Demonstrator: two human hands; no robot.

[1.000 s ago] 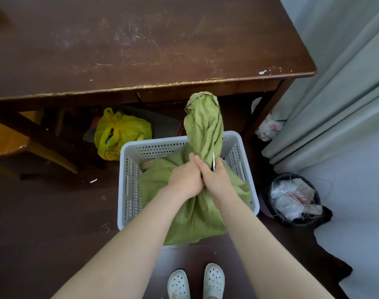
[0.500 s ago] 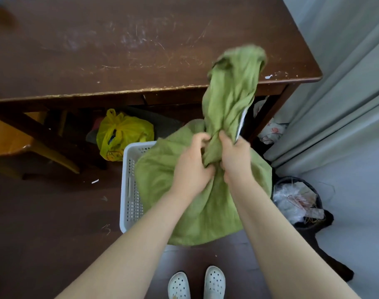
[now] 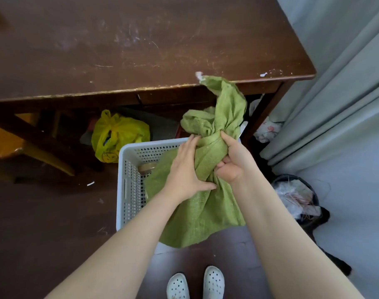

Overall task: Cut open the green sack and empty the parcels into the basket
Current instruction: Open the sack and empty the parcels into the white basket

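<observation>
Bunched green sack [image 3: 206,214] hides most of basket [image 3: 130,190]

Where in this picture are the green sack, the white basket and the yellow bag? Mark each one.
green sack [image 3: 208,214]: head view, on its loose lower cloth.
white basket [image 3: 129,190]: head view, on its perforated left wall.
yellow bag [image 3: 119,134]: head view, on its bulging middle.

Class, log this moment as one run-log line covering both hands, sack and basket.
left hand: flat on green sack | right hand: gripping its bunched neck | sack: draped over white basket
</observation>
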